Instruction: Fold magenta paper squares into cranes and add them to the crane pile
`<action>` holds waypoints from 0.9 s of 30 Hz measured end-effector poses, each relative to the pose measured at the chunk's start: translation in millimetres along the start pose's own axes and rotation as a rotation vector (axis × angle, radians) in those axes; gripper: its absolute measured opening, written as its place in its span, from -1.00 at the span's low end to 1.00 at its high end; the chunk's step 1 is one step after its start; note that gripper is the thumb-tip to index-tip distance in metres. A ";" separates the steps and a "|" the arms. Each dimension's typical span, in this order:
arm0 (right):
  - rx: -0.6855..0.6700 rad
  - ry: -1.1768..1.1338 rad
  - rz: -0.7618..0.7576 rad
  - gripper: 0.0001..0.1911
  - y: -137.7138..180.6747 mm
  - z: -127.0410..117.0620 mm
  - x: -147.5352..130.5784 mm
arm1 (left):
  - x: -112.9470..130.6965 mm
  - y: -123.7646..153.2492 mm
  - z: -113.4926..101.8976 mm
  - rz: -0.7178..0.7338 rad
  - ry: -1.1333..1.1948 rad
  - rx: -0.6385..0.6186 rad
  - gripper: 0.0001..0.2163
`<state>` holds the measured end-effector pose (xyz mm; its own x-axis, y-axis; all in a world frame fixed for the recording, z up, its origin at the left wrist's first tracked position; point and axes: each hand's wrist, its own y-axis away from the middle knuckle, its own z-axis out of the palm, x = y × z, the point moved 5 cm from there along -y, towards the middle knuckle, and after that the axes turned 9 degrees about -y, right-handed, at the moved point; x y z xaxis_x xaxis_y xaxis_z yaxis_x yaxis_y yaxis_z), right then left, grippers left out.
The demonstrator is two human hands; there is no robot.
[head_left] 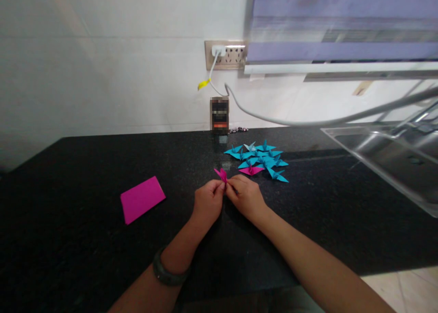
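Between my two hands is a small folded pink origami paper crane (222, 174), its pointed upper parts sticking up above the fingertips. My left hand (208, 199) pinches it from the left side, and my right hand (248, 196) grips it from the right. Its lower part is hidden by the fingers. Just beyond my right hand sits a finished pink crane (251, 170), at the near edge of a group of several blue cranes (263, 160). One pale crane (251, 147) stands at the back of that group.
A stack of pink paper (143, 200) lies left of my hands on the black countertop (85, 249). Against the wall stands a phone-like device (219, 115), with a beaded strand (238, 130) beside it. A grey cable (273, 120) runs from the socket toward the metal sink (404, 167) at right.
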<state>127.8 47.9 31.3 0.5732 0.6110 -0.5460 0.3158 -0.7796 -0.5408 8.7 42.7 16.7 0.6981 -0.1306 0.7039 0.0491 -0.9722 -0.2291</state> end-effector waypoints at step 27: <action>-0.044 -0.849 0.399 -0.86 3.1 8.6 25.0 | 2.1 -2.4 0.8 0.027 0.454 -0.028 -0.88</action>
<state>136.6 61.9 10.4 -0.0929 0.1796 -0.9793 0.2532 -0.9470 -0.1977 10.6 44.9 18.3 0.3149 -0.2224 0.9227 0.0114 -0.9712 -0.2379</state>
